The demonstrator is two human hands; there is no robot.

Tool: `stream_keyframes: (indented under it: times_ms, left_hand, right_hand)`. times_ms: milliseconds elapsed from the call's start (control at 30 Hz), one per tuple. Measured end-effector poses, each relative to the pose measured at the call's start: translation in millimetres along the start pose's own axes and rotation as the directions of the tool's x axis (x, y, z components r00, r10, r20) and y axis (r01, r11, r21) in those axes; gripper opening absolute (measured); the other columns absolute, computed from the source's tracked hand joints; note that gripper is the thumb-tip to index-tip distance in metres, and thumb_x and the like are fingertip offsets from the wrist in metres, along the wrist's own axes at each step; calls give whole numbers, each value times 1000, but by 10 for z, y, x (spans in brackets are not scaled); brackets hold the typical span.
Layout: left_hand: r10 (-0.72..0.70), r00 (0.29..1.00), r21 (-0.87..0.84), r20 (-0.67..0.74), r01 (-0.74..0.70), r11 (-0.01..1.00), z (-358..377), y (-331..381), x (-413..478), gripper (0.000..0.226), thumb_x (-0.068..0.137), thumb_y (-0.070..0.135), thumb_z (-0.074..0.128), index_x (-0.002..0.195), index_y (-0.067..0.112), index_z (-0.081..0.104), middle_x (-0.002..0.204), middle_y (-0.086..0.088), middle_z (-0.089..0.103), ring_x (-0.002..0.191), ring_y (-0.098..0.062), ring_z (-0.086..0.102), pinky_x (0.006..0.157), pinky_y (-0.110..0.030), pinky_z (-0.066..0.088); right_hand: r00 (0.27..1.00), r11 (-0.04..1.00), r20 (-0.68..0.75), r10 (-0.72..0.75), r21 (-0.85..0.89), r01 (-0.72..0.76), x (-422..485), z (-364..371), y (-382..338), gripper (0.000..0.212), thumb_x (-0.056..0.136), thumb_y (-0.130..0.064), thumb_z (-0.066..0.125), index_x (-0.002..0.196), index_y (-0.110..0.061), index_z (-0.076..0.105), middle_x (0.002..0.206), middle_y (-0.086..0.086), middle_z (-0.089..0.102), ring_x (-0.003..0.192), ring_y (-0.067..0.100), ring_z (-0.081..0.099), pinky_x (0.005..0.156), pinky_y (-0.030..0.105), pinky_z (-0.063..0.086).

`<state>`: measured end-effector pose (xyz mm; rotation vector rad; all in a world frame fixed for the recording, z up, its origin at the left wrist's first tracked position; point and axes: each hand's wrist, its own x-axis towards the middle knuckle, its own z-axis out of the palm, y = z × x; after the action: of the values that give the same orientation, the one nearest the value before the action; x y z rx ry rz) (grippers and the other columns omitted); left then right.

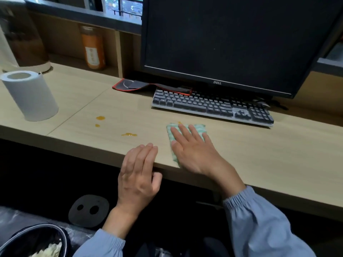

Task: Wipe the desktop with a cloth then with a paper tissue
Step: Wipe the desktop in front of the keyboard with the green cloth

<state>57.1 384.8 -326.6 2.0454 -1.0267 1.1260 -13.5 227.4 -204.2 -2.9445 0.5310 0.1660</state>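
Desktop (259, 154): pale wood-grain top, with a seam line running back on the left part.

Cloth (197, 128): small, folded to a rough rectangle, pale green and white check. It lies flat on the desktop near the front edge, just in front of the keyboard (211, 106) but apart from it. Its near corner reaches the desk's front edge. A small orange fleck shows at its far edge.

Right hand (193, 151): palm down on the cloth, fingers straight and spread, pressing it to the surface. No curl, no pinch; the grip is released. The hand covers most of the cloth.

Left hand (138, 175): fingers straight and together, resting on the front edge of the desktop left of the cloth, thumb against the edge's face. It holds nothing.

Orange spills (129, 134): 3 wet-looking spots on the desktop left of the cloth, well apart from it.

Paper tissue roll (30, 95): white, upright, at the far left of the desk.

Behind the keyboard: a dark monitor (232, 39), and a black mat with red edging (148, 86) partly under the keyboard's left end. An orange bottle (93, 51) stands in the shelf recess. Both sleeves are light blue.
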Motion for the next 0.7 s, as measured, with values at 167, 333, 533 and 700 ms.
stream_keyframes:
  times_ms: [167,333,533,700]
  left_hand:
    - [25,999,-11,-25,-26,1000,104,-48,-30,61,74,8,53,135,2,59,132,-18,66,127,-34,55,112,-53,44]
    - [47,997,-12,-65,-48,999,133,-71,-18,65,69,7,54,134,1,58,133,-15,62,125,-34,55,116,-47,41]
    - [45,994,-22,-95,-47,999,151,-58,-7,64,70,7,51,134,3,57,135,-12,56,124,-34,55,109,-51,47]
    - [26,994,-29,-109,-30,999,173,-41,9,66,68,7,51,133,4,57,134,-11,55,124,-33,54,109,-49,45]
  right_hand:
    - [998,998,44,47,45,-49,573,-145,83,57,104,-45,8,159,-35,-5,166,-9,-14,152,17,-17,121,50,-10]
    - [999,998,11,50,35,-51,633,-114,102,58,104,-45,9,159,-34,-4,167,-7,-12,152,18,-16,121,51,-9]
    - [999,999,30,-31,19,31,-35,-17,33,56,105,-47,7,158,-37,-10,164,-13,-19,149,11,-24,121,47,-12]
    - [998,999,41,-42,19,41,-234,-16,89,55,105,-49,7,156,-42,-11,162,-20,-20,147,4,-25,121,42,-13]
